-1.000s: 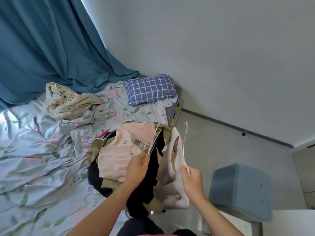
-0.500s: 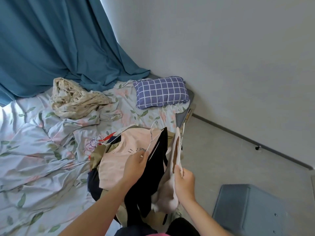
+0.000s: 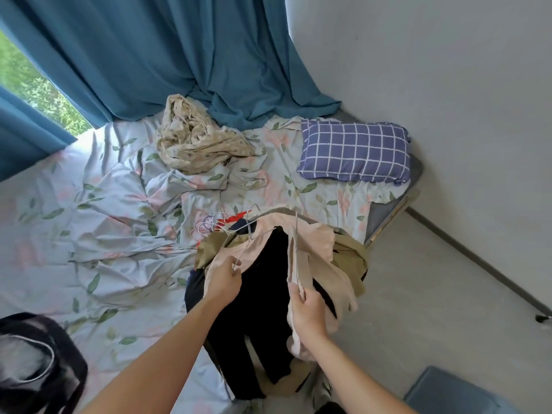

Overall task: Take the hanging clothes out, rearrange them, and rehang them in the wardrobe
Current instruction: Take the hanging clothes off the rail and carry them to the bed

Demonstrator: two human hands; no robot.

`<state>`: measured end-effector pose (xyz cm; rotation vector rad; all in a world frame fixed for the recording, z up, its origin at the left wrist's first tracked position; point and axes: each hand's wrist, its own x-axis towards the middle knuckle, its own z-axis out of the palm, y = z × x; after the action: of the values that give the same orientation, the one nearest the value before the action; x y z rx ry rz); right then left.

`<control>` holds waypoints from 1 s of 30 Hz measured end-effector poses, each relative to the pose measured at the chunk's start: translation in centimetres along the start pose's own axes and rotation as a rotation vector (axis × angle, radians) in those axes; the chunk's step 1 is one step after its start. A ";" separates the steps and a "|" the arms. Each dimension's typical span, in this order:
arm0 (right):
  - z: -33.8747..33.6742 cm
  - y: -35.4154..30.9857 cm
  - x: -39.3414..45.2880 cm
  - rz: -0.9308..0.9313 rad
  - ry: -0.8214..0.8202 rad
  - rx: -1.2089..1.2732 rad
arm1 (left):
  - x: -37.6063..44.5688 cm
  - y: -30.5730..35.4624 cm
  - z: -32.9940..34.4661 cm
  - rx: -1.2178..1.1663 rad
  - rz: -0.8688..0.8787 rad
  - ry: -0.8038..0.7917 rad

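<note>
Left hand (image 3: 224, 280) fingers pinch wire hanger (image 3: 242, 249); right hand (image 3: 309, 312) fingers grip pink garment (image 3: 301, 264) w/ hanger, over bed edge.

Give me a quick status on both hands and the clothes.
Left hand grips a wire hanger. Right hand holds the pale pink garment. Clothes pile on bed edge; nothing blocking.

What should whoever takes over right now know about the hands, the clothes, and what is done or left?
Left hand pinches a wire hanger in the clothes pile at the bed edge. Right hand grips the pale pink garment with its hanger. Black garment hangs between them.
Done: clothes are out, heaped on the bed.
Left: sort them and rehang; the wardrobe is not in view.
</note>
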<state>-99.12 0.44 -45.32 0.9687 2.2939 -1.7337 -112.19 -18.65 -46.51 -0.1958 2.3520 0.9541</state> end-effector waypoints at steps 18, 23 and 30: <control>14.0 -3.3 5.9 0.064 0.032 -0.187 | -6.2 -12.3 -5.5 0.000 0.072 0.261; 18.8 -6.2 6.5 0.124 0.044 -0.188 | -11.7 -17.5 -5.1 -0.050 -0.001 0.301; 22.5 -9.1 7.4 0.078 -0.125 -0.148 | -17.1 -22.9 -3.0 -0.099 -0.084 0.275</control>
<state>-116.31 -17.92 -48.82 0.8834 2.2370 -1.5240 -91.81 -38.80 -48.57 -0.4895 2.5212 1.0597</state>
